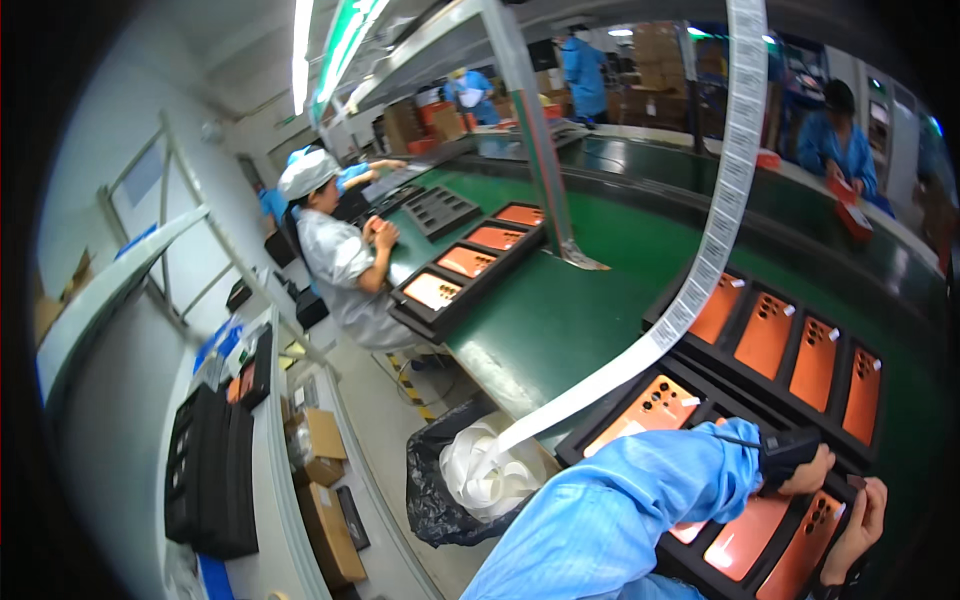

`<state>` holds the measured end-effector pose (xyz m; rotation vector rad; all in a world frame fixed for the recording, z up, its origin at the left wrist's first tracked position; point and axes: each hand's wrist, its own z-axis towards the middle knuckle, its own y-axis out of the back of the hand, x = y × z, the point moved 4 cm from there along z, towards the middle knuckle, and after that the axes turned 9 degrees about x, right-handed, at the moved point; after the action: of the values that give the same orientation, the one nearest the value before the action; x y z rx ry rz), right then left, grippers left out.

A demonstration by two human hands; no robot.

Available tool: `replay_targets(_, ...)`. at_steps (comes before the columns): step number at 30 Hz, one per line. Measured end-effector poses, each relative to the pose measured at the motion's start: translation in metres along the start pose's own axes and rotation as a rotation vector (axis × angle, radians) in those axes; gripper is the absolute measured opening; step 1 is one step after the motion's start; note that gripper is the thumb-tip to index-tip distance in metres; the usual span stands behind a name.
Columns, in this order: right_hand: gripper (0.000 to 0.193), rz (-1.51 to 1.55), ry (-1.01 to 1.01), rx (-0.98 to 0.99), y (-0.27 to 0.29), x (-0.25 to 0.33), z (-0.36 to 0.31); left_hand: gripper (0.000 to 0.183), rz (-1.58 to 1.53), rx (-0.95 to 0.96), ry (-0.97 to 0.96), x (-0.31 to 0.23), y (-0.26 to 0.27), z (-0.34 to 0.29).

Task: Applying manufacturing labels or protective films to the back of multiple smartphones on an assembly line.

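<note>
My left hand (811,472) is over the near black tray (575,447), its blue-sleeved arm crossing the tray and a black device strapped at the wrist. Its fingers look curled together, partly hidden by the device. My right hand (862,530) is at the tray's right side, fingers bent and pinched by a small dark bit I cannot make out. Between and below the hands lies an orange phone (806,548) with several camera rings, in a tray slot. Another orange phone (640,412) sits at the tray's left end; my sleeve covers part of the row.
A long white label strip (715,235) hangs across the view into a black-bagged bin (425,490). Behind my tray lies another phone tray (785,375). Left along the green bench (530,340), a co-worker (335,250) sits beside a third tray (440,318). A metal post (535,140) rises from the bench.
</note>
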<state>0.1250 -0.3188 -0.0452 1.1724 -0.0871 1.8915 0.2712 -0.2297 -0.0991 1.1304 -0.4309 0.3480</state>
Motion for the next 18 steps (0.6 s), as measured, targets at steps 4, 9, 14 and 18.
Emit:
replay_targets(4,0.015,0.072,-0.093,-0.036,-0.004,-0.052,0.003,0.022,0.105,0.155,0.082,-0.007,0.028,-0.013)
replay_targets(9,0.017,0.229,-0.275,-0.02,-0.007,-0.061,0.002,0.011,-0.094,0.413,0.038,-0.035,0.091,-0.045)
replay_targets(14,0.01,0.237,-0.381,0.09,-0.043,0.009,0.002,0.012,-0.366,0.224,-0.021,-0.023,0.195,-0.107)
replay_targets(18,0.01,0.287,-0.236,0.45,-0.077,0.042,0.008,0.013,-0.535,0.286,-0.154,-0.014,0.222,-0.116)
